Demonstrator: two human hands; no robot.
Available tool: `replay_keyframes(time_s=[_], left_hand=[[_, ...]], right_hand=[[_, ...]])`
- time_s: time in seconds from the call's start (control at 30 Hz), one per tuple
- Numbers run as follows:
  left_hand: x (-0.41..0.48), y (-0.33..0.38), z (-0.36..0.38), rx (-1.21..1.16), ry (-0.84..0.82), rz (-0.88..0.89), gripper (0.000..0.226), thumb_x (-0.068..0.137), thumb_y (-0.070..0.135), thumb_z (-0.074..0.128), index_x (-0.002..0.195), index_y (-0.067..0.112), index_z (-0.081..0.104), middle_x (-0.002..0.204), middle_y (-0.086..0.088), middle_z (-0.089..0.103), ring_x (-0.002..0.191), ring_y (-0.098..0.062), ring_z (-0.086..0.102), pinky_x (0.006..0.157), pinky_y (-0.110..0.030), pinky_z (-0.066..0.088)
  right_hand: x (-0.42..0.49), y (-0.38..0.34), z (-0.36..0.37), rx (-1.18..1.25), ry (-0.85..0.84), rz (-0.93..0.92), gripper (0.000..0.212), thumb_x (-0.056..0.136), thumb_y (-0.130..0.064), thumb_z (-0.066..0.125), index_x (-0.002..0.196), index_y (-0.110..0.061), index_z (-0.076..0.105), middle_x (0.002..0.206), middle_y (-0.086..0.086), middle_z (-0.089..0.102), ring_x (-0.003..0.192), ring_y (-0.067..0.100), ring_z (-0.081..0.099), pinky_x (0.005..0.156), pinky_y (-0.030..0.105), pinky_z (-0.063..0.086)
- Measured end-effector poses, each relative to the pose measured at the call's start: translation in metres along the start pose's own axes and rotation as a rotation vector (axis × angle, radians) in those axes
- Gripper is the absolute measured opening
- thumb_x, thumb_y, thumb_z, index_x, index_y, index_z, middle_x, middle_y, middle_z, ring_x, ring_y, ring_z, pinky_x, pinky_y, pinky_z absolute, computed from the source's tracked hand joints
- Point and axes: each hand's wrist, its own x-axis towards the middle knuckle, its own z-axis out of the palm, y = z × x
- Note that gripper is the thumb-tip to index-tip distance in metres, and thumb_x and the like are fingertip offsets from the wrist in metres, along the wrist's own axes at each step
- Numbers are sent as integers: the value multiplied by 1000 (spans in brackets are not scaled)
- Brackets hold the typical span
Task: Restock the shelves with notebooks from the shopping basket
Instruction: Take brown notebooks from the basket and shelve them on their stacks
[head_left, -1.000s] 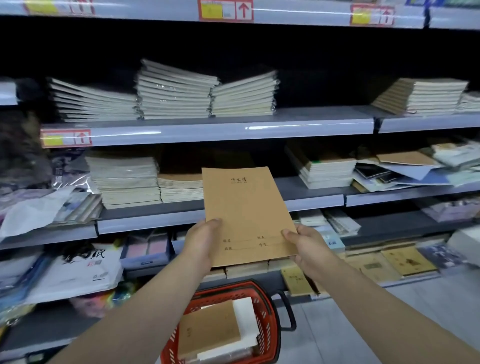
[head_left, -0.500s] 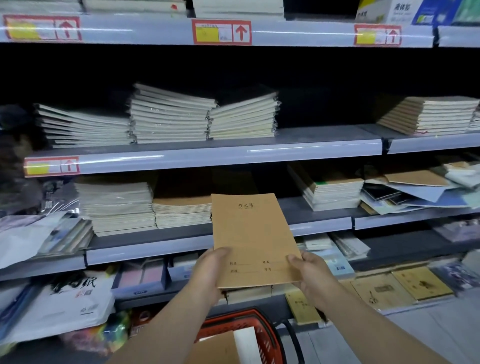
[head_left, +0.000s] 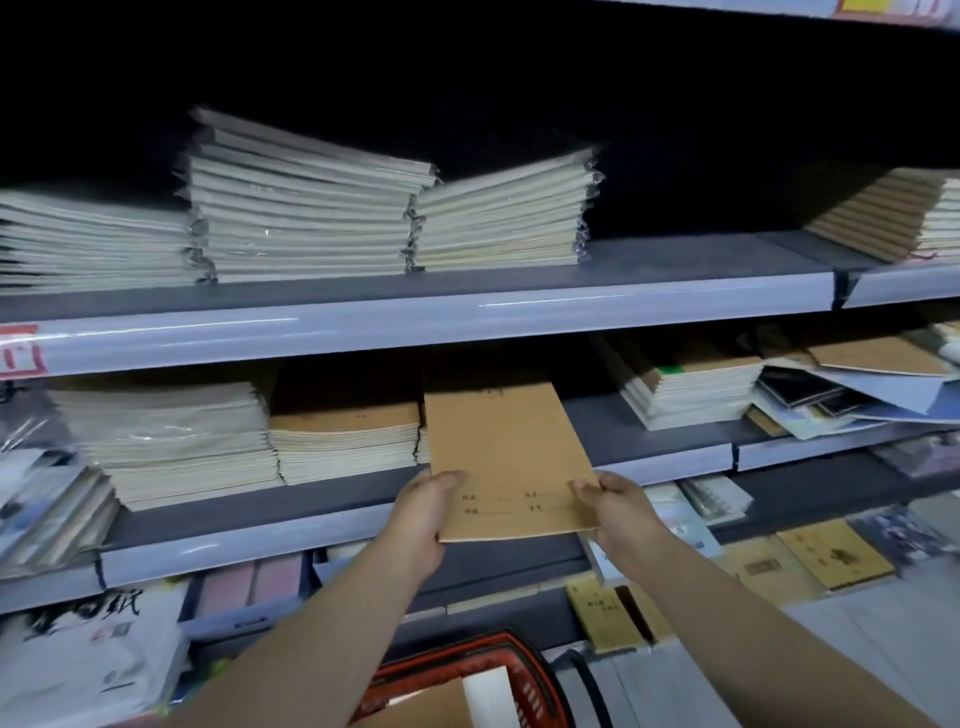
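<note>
Fingers (head_left: 448, 478) of both hands pinch the near end of a brown notebook (head_left: 504, 447). The left hand (head_left: 418, 514) grips its near left corner and the right hand (head_left: 621, 512) its near right corner. Each thumb lies on the cover, and the other fingers are hidden beneath it. Held nearly flat, the notebook reaches over the front lip of the middle shelf (head_left: 670, 460), with its far end above a bare stretch of that shelf; whether it touches the board I cannot tell. On the middle shelf, just left of the notebook, stands a stack of like brown notebooks (head_left: 343, 441), and further left a taller wrapped pale stack (head_left: 166, 441). To the right on the same shelf sits another stack (head_left: 691, 389). Below the middle shelf, at the bottom of the view, the red shopping basket (head_left: 524, 670) holds more notebooks (head_left: 431, 706). Above the middle shelf, wrapped piles (head_left: 306, 218) sit on the next board.
</note>
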Motion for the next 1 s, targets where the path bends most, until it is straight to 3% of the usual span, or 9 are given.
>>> replay_keyframes(time_s=[0.07, 0.2, 0.27, 0.33, 0.43, 0.57, 0.7, 0.77, 1.0], left_hand=[[11, 0, -4, 14, 6, -27, 16, 95, 14, 56, 111, 16, 61, 99, -10, 73, 95, -28, 66, 84, -39, 53], [26, 1, -5, 14, 4, -67, 13, 94, 10, 58, 102, 18, 64, 76, 2, 75, 82, -18, 67, 59, -26, 52], [32, 2, -4, -2, 32, -82, 13, 93, 9, 59, 102, 17, 63, 78, 1, 75, 82, -18, 67, 56, -26, 53], [40, 3, -3, -13, 59, -97, 13, 93, 9, 59, 103, 16, 63, 83, -2, 75, 83, -20, 67, 58, -28, 53], [47, 6, 0, -13, 85, -113, 12, 93, 8, 60, 101, 16, 63, 85, -4, 74, 82, -20, 67, 56, -27, 54], [54, 6, 5, 8, 118, -188, 9, 94, 7, 59, 102, 10, 58, 98, -10, 66, 85, -23, 66, 49, -27, 55], [56, 1, 5, 30, 16, -295, 17, 97, 21, 59, 112, 13, 57, 101, -12, 74, 86, -23, 74, 53, -27, 56], [59, -1, 6, 19, -15, -287, 20, 98, 26, 57, 114, 14, 58, 100, -13, 74, 87, -20, 74, 56, -27, 57], [78, 8, 14, -169, 161, -212, 18, 96, 10, 58, 112, 3, 60, 101, -19, 70, 79, -29, 74, 52, -28, 57]], right_hand=[[10, 2, 4, -5, -4, 6, 15, 99, -8, 52, 110, -3, 61, 111, 10, 66, 100, 24, 62, 62, 25, 51], [38, 1, 10, -41, -22, 20, 9, 98, -10, 53, 103, -10, 61, 113, 7, 66, 107, 24, 61, 76, 33, 51], [52, 2, 13, -42, -39, 38, 11, 98, -11, 54, 106, -9, 61, 118, 8, 64, 113, 27, 58, 94, 46, 50], [65, 3, 16, -61, -54, 56, 15, 97, -11, 56, 111, -8, 61, 121, 8, 63, 117, 28, 55, 102, 51, 44], [84, 1, 19, -84, -54, 78, 6, 96, -11, 57, 98, -14, 61, 110, 2, 62, 111, 24, 56, 86, 42, 51], [104, -3, 26, -95, -60, 75, 12, 96, -7, 56, 89, -14, 61, 97, 3, 65, 93, 21, 62, 65, 32, 53], [118, -6, 29, -99, -87, 96, 11, 97, -6, 55, 92, -14, 61, 100, 5, 65, 96, 23, 62, 69, 34, 54], [124, -10, 31, -80, -90, 114, 10, 96, -7, 55, 92, -14, 61, 98, 5, 65, 92, 21, 62, 64, 31, 54], [139, -22, 43, 68, -85, 212, 7, 95, -14, 60, 92, -8, 58, 99, 11, 64, 85, 23, 65, 57, 34, 55]])
